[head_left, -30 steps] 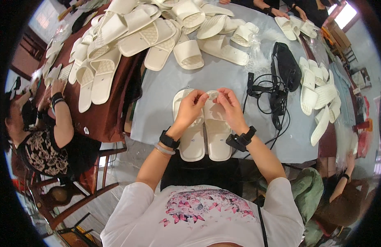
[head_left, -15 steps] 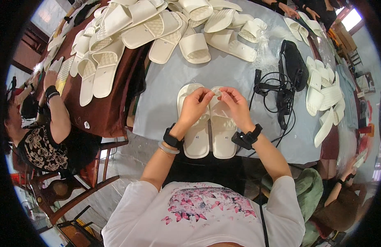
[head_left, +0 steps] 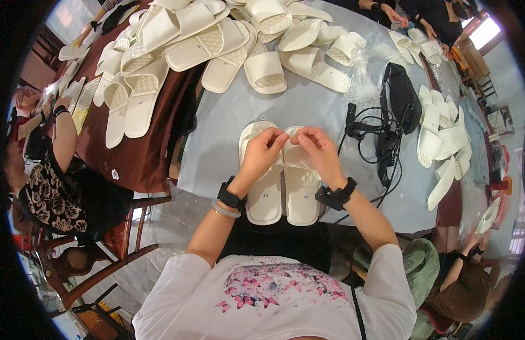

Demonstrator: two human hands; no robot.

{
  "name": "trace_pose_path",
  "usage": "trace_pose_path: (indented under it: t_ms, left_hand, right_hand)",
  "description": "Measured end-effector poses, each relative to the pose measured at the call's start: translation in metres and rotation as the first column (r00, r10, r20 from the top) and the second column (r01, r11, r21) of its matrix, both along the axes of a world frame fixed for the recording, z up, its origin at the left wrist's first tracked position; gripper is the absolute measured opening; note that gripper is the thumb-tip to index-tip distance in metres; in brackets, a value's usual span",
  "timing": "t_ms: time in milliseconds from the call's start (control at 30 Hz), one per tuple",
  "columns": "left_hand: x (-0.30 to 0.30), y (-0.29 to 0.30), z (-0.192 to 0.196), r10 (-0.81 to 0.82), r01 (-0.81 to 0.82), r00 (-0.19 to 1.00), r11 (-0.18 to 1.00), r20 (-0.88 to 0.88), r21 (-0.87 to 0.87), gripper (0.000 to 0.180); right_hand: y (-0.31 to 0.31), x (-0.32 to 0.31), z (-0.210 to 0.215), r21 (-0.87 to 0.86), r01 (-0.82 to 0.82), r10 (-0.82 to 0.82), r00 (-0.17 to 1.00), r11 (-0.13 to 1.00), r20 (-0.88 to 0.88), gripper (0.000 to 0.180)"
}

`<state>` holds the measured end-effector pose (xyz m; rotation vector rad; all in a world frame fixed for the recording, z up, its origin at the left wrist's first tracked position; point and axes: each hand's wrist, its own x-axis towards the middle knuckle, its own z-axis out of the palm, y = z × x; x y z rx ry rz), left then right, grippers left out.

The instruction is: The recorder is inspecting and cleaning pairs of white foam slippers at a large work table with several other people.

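Note:
A pair of white slippers lies side by side on the grey-covered table in front of me, soles down and heel ends toward me: the left slipper (head_left: 265, 199) and the right slipper (head_left: 303, 203). Over their toe ends, my left hand (head_left: 262, 153) has thumb and forefinger pinched together. Close beside it, my right hand (head_left: 321, 154) bends its fingers toward the thumb in a similar pinch. The fingertips of both hands nearly meet; anything between them is too small to make out. Black bands circle both wrists.
White slippers (head_left: 208, 44) are heaped along the far side and on the brown cloth (head_left: 126, 161) at left. A black bag (head_left: 401, 93) with tangled cords (head_left: 369, 127) lies right of my hands. More slippers (head_left: 452, 136) are piled farther right. Other people work around the table.
The whole view has shifted slightly, with the slippers appearing a little lower and left. My hands stay pinched over the toe ends. The person at left has moved an arm lower and leftward.

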<state>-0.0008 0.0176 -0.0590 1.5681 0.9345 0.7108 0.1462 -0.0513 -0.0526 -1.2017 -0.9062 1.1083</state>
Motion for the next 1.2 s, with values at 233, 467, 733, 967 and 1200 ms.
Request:
trace_pose_path:
  t_ms: [233, 467, 733, 967, 1200]
  left_hand:
    - [-0.0013, -0.0002, -0.0023, -0.015, 0.016, 0.993, 1.0, 0.118, -0.012, 0.02]
    - [-0.0023, 0.0008, -0.0033, -0.03, 0.031, 0.993, 0.999, 0.115, -0.008, 0.019]
    - [-0.0037, 0.0, 0.0008, -0.02, 0.023, 0.991, 0.999, 0.134, -0.023, 0.02]
    - [-0.0045, -0.0004, 0.0026, -0.041, 0.046, 0.992, 0.998, 0.121, -0.037, 0.018]
    - [-0.0047, 0.0003, -0.0009, -0.05, 0.052, 0.992, 0.999, 0.12, -0.015, 0.016]
  right_hand:
    - [0.0006, -0.0009, -0.0008, -0.017, -0.026, 0.026, 0.999, 1.0, -0.027, 0.023]
    - [0.0033, 0.0014, -0.0034, -0.006, -0.058, 0.058, 0.988, 0.998, 0.141, 0.023]
    - [0.0018, 0.0006, -0.0018, 0.0, -0.027, 0.027, 0.998, 1.0, 0.048, 0.018]
    - [0.0027, -0.0009, -0.0029, 0.025, 0.027, -0.027, 0.999, 0.999, 0.031, 0.018]
    - [0.0004, -0.0019, -0.0026, 0.032, 0.029, -0.033, 0.993, 0.999, 0.113, 0.017]
